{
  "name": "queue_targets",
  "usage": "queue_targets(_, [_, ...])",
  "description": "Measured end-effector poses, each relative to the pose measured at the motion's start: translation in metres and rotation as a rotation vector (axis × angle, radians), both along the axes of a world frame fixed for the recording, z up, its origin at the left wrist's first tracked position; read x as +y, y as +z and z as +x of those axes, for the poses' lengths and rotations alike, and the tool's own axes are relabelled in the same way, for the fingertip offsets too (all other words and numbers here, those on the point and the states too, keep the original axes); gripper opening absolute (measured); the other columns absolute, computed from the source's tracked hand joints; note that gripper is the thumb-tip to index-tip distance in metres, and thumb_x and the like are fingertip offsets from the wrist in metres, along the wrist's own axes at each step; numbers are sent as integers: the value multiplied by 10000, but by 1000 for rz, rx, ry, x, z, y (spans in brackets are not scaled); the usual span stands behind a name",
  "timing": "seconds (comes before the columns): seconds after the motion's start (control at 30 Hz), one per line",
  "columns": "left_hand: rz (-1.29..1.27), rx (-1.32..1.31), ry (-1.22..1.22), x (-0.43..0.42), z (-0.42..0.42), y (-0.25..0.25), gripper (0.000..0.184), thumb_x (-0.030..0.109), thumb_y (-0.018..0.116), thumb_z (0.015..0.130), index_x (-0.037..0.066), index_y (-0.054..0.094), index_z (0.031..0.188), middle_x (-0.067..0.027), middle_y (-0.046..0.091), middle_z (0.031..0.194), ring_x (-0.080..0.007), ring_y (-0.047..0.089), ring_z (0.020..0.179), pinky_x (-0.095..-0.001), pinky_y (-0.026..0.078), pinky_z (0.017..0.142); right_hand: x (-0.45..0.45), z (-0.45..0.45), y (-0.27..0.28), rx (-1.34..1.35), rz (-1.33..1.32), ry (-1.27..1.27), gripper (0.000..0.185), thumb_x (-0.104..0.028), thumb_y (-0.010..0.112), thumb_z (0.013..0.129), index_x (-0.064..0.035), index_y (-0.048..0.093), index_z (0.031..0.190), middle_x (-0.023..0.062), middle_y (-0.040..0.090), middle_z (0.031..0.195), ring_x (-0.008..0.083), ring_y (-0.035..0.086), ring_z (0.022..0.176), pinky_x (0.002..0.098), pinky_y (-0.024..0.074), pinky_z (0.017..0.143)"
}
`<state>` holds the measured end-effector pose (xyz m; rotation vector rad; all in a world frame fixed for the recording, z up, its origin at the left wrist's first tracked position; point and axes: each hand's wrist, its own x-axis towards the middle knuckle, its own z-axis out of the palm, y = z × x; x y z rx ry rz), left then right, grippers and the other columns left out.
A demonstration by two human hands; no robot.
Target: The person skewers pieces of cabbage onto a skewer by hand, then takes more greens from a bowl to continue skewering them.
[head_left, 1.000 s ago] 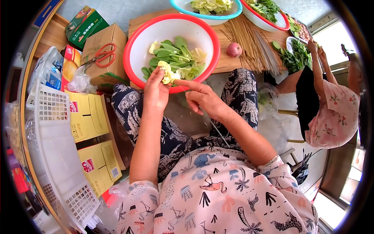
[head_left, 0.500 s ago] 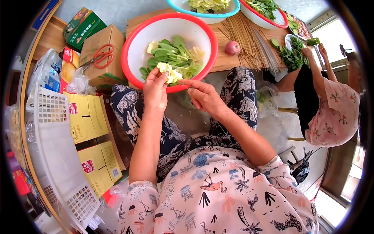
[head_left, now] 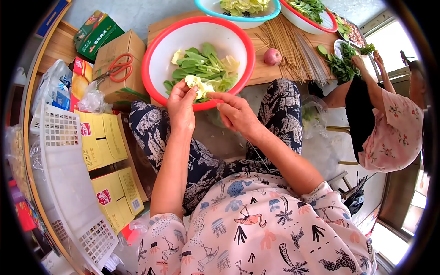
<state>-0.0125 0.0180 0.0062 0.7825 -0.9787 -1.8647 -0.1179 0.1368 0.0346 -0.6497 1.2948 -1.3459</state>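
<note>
My left hand [head_left: 182, 104] pinches a pale yellow-green leaf [head_left: 198, 87] over the near rim of a red-rimmed white basin [head_left: 160, 43]. Close on its right is my right hand [head_left: 236, 112], fingers curled, the index finger pointing at the leaf. A thin skewer [head_left: 260, 156] runs back from under this hand toward my lap; its front end is hidden by the fingers and the leaf. Inside the basin lie green leafy vegetables [head_left: 199, 62] and several paler leaves [head_left: 230, 64].
Right of the basin, a red onion [head_left: 272, 57] and many loose skewers [head_left: 293, 50] lie on the wooden table [head_left: 261, 75]. A blue-rimmed basin [head_left: 256, 19] stands behind. Another person [head_left: 389, 119] handles greens at right. Scissors [head_left: 121, 68] and cartons [head_left: 110, 195] are at left.
My right hand has shifted slightly left, and more of the skewer shows behind it. The left hand keeps its pinch on the leaf. The camera view has moved a little.
</note>
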Motion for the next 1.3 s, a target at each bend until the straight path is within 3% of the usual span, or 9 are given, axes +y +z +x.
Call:
queue_targets(0.5, [81, 30, -17, -4, 2, -9, 302, -47, 569, 838, -36, 521, 1137, -82, 594, 1038, -130, 571, 932, -268, 461, 846, -7, 2, -6, -56, -34, -54, 264, -128, 462, 903, -24, 554, 1128, -23, 437, 493, 58, 385, 382, 207, 295, 365])
queue_targets(0.7, [88, 26, -112, -2, 2, -8, 296, -26, 579, 843, -15, 504, 1129, -90, 560, 1073, -157, 555, 982, -298, 459, 895, -10, -1, -7, -65, -26, -58, 164, -129, 468, 904, -34, 546, 1011, -14, 447, 501, 60, 376, 380, 203, 284, 359])
queue_targets(0.77, [75, 21, -101, -1, 1, -5, 255, -28, 562, 851, -24, 531, 1104, -84, 588, 1044, -137, 574, 941, -276, 473, 834, -12, -1, -3, -38, 2, -71, 122, -141, 479, 909, -43, 536, 955, -7, 462, 512, 60, 365, 374, 202, 276, 353])
queue_targets(1.03, [113, 62, -50, -7, 5, 2, 242, 37, 547, 869, 11, 502, 1105, -93, 583, 1058, -185, 578, 961, -332, 482, 831, 5, -8, -13, 6, 27, 40, 141, -166, 490, 927, -41, 554, 937, -5, 496, 536, 49, 372, 391, 196, 278, 364])
queue_targets(1.2, [237, 80, -206, 1, 5, 6, 241, 99, 561, 883, 40, 505, 1109, -122, 603, 1042, -240, 589, 1010, -358, 485, 848, 16, -8, -21, 19, 5, 17, 154, -166, 486, 931, -41, 576, 926, -8, 501, 543, 44, 375, 398, 191, 279, 372])
queue_targets(1.3, [116, -18, -209, 6, 2, 8, 235, 93, 550, 887, 24, 508, 1108, -121, 617, 1021, -220, 615, 945, -334, 506, 794, 18, -8, -24, 14, 0, 23, 149, -162, 489, 931, -44, 578, 917, -12, 502, 548, 43, 387, 413, 192, 283, 381])
